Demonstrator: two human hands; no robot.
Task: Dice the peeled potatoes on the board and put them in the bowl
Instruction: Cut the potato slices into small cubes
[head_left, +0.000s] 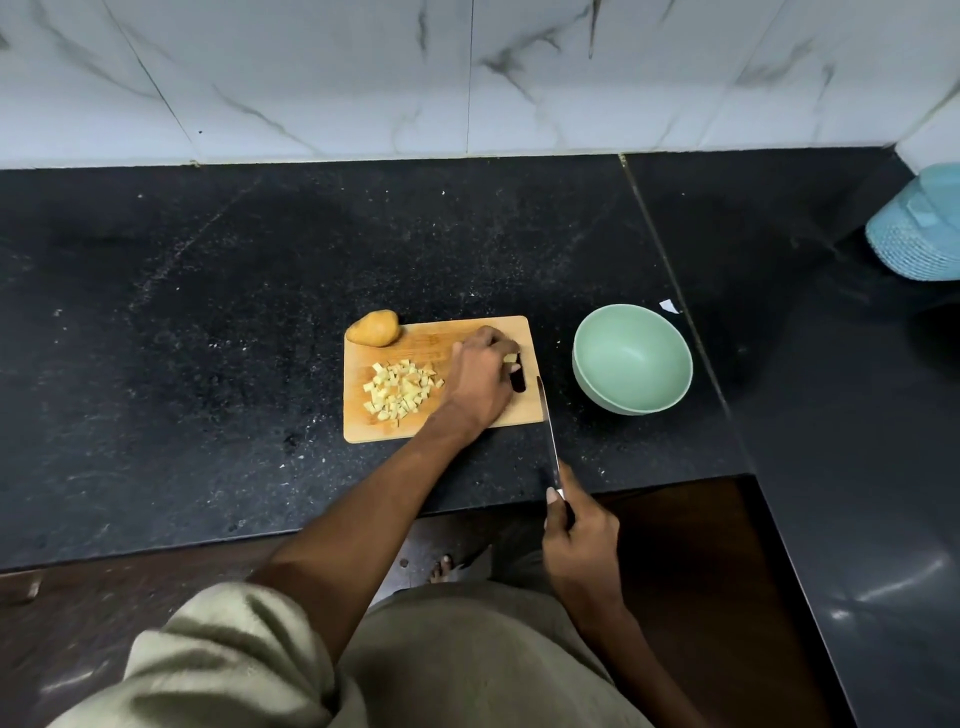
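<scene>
A wooden cutting board (493, 327) lies on the black counter. A pile of diced potato (400, 389) covers its left half. A whole potato (373, 327) rests at the board's far left corner, partly off it. My left hand (480, 382) reaches over the board's right side and its curled fingers hold a small potato piece (510, 357). My right hand (579, 540) grips a knife (548, 426) by the handle near the counter's front edge, with the blade pointing toward the board's right edge. An empty green bowl (632, 358) stands right of the board.
A light blue container (917, 228) sits at the far right of the counter. A marble-tiled wall (467, 78) backs the black counter (182, 312). A small white scrap (669, 306) lies behind the bowl. The counter turns toward me on the right side.
</scene>
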